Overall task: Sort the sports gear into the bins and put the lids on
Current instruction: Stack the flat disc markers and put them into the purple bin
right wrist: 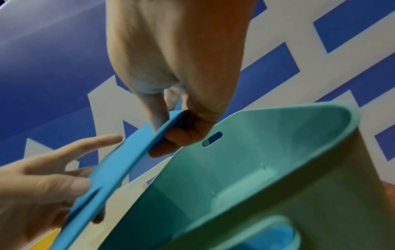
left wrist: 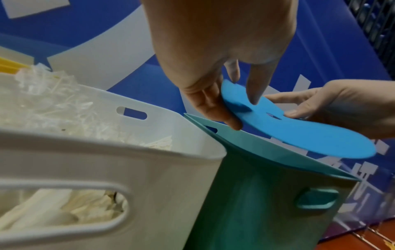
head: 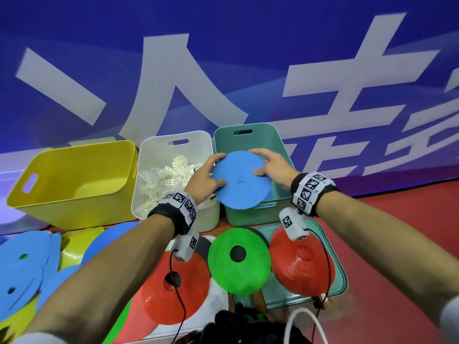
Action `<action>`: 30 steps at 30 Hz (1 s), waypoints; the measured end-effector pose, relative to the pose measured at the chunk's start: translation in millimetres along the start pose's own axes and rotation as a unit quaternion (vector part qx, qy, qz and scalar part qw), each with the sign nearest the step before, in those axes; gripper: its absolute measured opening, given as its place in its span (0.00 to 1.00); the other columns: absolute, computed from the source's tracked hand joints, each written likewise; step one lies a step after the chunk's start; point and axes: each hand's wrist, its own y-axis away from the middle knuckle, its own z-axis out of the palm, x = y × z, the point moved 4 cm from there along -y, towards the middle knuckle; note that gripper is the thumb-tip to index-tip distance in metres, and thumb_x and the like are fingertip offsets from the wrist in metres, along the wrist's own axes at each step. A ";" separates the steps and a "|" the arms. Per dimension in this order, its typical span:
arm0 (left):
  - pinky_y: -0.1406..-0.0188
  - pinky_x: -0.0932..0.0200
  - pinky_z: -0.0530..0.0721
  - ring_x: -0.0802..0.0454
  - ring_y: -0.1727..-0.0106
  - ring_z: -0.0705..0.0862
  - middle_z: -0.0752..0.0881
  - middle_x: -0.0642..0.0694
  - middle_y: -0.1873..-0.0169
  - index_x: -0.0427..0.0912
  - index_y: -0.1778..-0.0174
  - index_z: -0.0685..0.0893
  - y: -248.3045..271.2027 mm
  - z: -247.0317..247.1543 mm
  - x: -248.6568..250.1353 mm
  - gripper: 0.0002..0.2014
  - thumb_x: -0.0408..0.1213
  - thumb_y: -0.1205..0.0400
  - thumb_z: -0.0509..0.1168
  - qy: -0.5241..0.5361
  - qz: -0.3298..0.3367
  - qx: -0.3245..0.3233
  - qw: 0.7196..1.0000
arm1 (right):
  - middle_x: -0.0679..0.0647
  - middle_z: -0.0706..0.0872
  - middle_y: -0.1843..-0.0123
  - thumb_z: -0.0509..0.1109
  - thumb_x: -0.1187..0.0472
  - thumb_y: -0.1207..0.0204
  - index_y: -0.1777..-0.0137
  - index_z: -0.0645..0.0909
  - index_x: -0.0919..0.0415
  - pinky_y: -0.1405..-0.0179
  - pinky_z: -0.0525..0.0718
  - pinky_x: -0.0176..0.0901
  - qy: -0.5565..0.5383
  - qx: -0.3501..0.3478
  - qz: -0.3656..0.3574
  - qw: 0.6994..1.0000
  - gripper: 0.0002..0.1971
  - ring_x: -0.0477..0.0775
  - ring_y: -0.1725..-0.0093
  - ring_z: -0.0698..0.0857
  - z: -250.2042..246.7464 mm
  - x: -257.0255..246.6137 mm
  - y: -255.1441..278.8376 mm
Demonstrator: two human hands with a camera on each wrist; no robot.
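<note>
Your left hand and right hand both pinch the blue disc, fingers on top, thumbs under its rim. You hold it tilted over the open green bin. Just left stands the white bin of shuttlecocks, then the yellow bin. Nearer you lie a green cone and red cones.
</note>
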 end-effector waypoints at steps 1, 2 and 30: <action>0.46 0.42 0.86 0.47 0.51 0.85 0.82 0.48 0.44 0.66 0.29 0.71 -1.9 -0.3 -0.4 0.34 0.35 0.27 0.72 -0.016 -0.001 -0.002 1.000 | 0.66 0.86 0.45 0.66 0.80 0.25 0.31 0.77 0.53 0.51 0.88 0.56 -0.003 0.018 0.001 1.000 0.28 0.64 0.54 0.86 -8.5 -0.7 -0.4; 0.45 0.43 0.86 0.48 0.55 0.86 0.83 0.48 0.48 0.65 0.27 0.71 -3.6 -1.3 -1.1 0.34 0.34 0.26 0.73 -0.032 -0.001 -0.001 1.000 | 0.67 0.86 0.43 0.66 0.79 0.25 0.32 0.77 0.51 0.48 0.87 0.59 0.001 0.037 0.003 0.999 0.27 0.66 0.52 0.87 -16.9 0.7 -2.7; 0.27 0.46 0.68 0.47 0.27 0.71 0.76 0.48 0.32 0.52 0.33 0.81 79.3 -107.1 -70.5 0.34 0.62 0.31 0.52 -0.238 0.034 0.142 0.960 | 0.54 0.73 0.26 0.70 0.46 0.28 0.26 0.71 0.47 0.30 0.68 0.57 0.433 0.047 -0.106 0.894 0.30 0.60 0.27 0.71 143.2 -44.9 -0.4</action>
